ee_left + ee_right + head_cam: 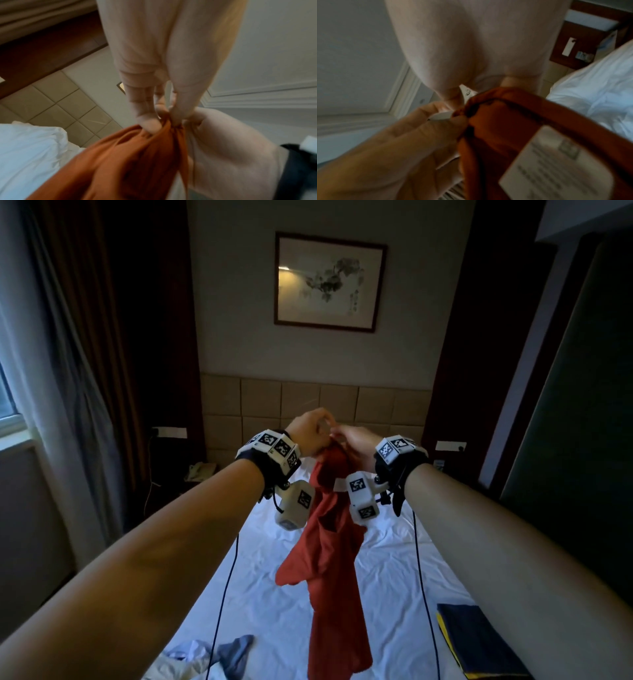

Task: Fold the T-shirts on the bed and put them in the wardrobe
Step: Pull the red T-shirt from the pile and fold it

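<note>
While both hands meet at chest height over the bed point(394, 563), the rust-red T-shirt point(329, 559) hangs from them in one bunched column — long axis vertical, lower hem just above the white sheet. The left hand point(308, 433) pinches fabric at the top between thumb and fingertips point(149, 124); the right hand point(356, 445) grips the same top edge, touching the left, with a white care label point(554, 166) dangling just below it. Both grips sit at one point, so the shirt lies straight below the hands, neither nearer. Judgement: the next move needs the hands drawn apart along the top edge to spread the shirt. A folded navy-and-yellow garment point(479, 642) lies near the right bed edge; crumpled pale and grey clothes point(212, 655) lie lower left.
</note>
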Tool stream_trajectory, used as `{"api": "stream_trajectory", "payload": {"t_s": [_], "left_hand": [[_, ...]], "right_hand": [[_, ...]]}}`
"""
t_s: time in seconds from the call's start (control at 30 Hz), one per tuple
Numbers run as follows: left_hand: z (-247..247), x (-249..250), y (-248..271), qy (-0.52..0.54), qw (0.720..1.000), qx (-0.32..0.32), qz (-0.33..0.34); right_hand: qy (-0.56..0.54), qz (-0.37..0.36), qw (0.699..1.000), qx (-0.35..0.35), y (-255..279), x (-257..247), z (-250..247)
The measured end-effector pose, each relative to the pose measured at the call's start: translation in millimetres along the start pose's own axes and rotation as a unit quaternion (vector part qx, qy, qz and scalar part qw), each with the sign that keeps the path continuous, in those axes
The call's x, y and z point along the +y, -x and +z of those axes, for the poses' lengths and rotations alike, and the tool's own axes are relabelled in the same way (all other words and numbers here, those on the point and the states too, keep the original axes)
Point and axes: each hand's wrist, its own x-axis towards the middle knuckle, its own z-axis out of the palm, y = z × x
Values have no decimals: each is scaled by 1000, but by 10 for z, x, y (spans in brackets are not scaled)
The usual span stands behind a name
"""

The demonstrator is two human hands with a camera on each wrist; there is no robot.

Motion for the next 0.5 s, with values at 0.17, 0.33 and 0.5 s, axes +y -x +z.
{"api": "stream_trajectory", "payload": {"t_s": [0.17, 0.33, 0.5], "left_hand": [[-11, 5, -85, -44, 997, 22, -61], [23, -72, -146, -54, 994, -34, -87], [49, -83, -156, -96, 991, -21, -95]], "right_hand": [[18, -21, 996, -80, 240, 66, -67], [169, -65, 983, -28, 188, 108, -113], [262, -102, 959, -25, 139, 72, -60]]}}
